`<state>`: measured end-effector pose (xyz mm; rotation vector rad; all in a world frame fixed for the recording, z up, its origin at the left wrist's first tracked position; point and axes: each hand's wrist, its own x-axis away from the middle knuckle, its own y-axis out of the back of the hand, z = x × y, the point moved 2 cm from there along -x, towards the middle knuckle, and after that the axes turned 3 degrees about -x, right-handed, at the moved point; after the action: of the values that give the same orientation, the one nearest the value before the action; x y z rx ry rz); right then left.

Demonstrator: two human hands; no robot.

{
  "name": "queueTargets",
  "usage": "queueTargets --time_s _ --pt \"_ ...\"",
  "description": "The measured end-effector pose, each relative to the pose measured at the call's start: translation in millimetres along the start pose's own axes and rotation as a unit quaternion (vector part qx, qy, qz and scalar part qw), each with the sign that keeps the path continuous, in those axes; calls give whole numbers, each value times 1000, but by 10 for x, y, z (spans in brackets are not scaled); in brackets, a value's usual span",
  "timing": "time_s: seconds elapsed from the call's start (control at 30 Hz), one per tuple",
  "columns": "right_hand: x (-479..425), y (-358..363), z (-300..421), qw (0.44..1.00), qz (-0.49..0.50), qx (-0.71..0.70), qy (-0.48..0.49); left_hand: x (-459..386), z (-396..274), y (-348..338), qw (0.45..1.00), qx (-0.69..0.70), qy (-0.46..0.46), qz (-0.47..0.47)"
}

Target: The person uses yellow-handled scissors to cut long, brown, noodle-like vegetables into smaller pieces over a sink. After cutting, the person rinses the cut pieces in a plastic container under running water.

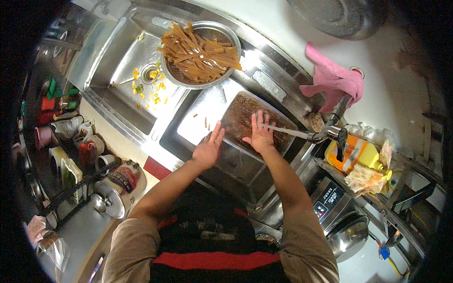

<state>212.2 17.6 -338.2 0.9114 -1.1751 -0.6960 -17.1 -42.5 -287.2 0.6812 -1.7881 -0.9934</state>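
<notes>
My right hand (262, 137) reaches over a rectangular tub (244, 151) in the right sink basin, its fingers spread at the surface of brownish water (239, 115). A stream of water (288, 131) from the faucet (327, 135) runs onto that hand. Dark matter shows under the water, too blurred to name. Beside the tub's left side is my left hand (208, 150), fingers apart and nothing in it. Beyond the tub, a perforated metal colander (231, 39) holds a heap of flat brown strips (201, 55), some hanging over its rim.
Yellow scraps (156, 100) lie around the drain (150, 73) of the left basin (124, 67). A pink cloth (336, 79) hangs behind the faucet. Right of it sit a yellow jug (354, 154) and a steel bowl (348, 238). A lidded metal pot (111, 200) stands left.
</notes>
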Motion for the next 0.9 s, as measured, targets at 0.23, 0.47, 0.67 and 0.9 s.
queueTargets --time_s 0.23,0.47,0.67,0.9 --pt "-97 600 423 995 34 -84 -29 9 300 56 972 137 -64 -180" --pt "-1010 591 596 986 -38 -123 -107 153 237 323 912 298 -4 -280" --pt "-730 394 313 909 -312 -271 -52 300 6 266 772 588 177 -163" --pt "328 -28 -551 865 -241 -378 -225 -351 -558 296 786 612 25 -88"
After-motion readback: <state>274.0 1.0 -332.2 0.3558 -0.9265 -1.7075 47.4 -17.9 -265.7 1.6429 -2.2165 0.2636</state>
